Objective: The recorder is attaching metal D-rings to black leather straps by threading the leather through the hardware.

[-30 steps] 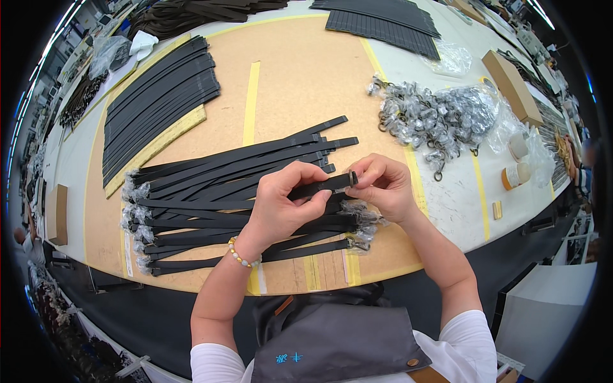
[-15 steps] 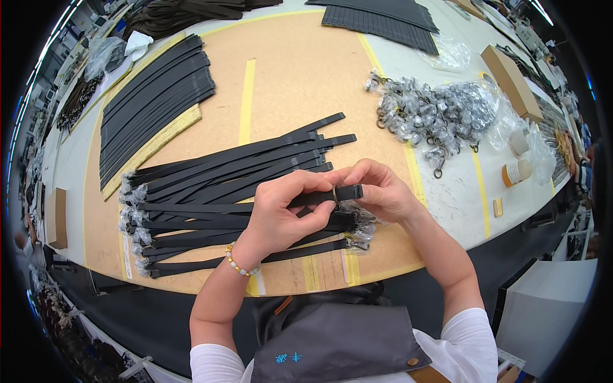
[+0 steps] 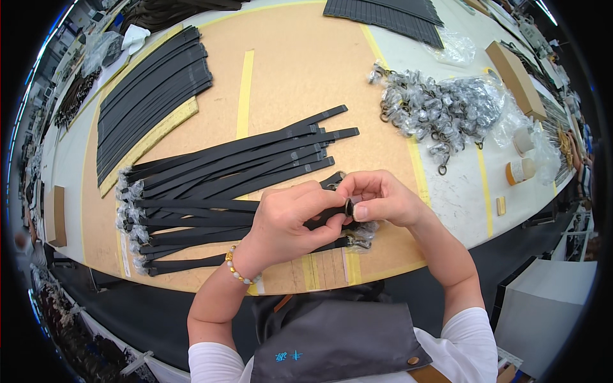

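My left hand (image 3: 295, 220) is closed around a black strap (image 3: 319, 220) near its end. A dark metal ring (image 3: 348, 207) sits at that end, between the fingertips of both hands. My right hand (image 3: 382, 199) pinches there with thumb and forefinger. How the strap runs through the ring is partly hidden by the fingers. Under and beside my hands lies a bundle of black straps (image 3: 211, 163), their left ends fitted with plastic-wrapped hardware (image 3: 132, 214). Another plastic-wrapped metal fitting (image 3: 359, 241) shows at a strap end just below my right hand.
A heap of plastic-wrapped metal hooks (image 3: 434, 105) lies to the right. Beyond it stand a cardboard box (image 3: 516, 80) and a jar with orange contents (image 3: 520, 171). Rows of flat black strips (image 3: 153, 96) lie at the far left, more strips (image 3: 386, 19) at the back.
The strap end that stuck out to the right past the ring no longer shows there. My right fingers have closed in at the ring, and the view has shifted slightly.
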Motion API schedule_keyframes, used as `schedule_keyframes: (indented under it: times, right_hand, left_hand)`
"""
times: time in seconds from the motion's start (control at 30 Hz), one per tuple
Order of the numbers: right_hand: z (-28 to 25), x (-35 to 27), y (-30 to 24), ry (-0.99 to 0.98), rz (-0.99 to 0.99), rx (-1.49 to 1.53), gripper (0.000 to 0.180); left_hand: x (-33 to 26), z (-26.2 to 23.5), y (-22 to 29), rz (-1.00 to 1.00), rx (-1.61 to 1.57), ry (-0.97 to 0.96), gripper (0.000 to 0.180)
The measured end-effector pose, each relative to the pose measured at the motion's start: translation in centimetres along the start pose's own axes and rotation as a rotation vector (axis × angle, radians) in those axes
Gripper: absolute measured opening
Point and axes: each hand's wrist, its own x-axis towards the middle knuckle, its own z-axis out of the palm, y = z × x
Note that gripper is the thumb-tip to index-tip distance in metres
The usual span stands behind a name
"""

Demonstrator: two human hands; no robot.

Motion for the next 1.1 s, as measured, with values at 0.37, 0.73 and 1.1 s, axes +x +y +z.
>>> schedule_keyframes:
  times: [0.37,0.73,1.1]
  right_hand:
    - [0.6,-0.1,0.1,0.187,0.045,-0.239,0.021]
    - [0.4,-0.2,0.1,0.175,0.091,-0.238,0.027]
    - [0.3,-0.1,0.1,0.171,0.090,-0.259,0.026]
  left_hand:
    - [0.4,0.2,-0.2,-0.164,-0.026,-0.111,0.025]
    - [0.3,0.3,-0.7,-0.225,-0.102,-0.132,0.021]
    - [0.3,0.0,-0.5,-0.208,-0.108,-0.180,0.019]
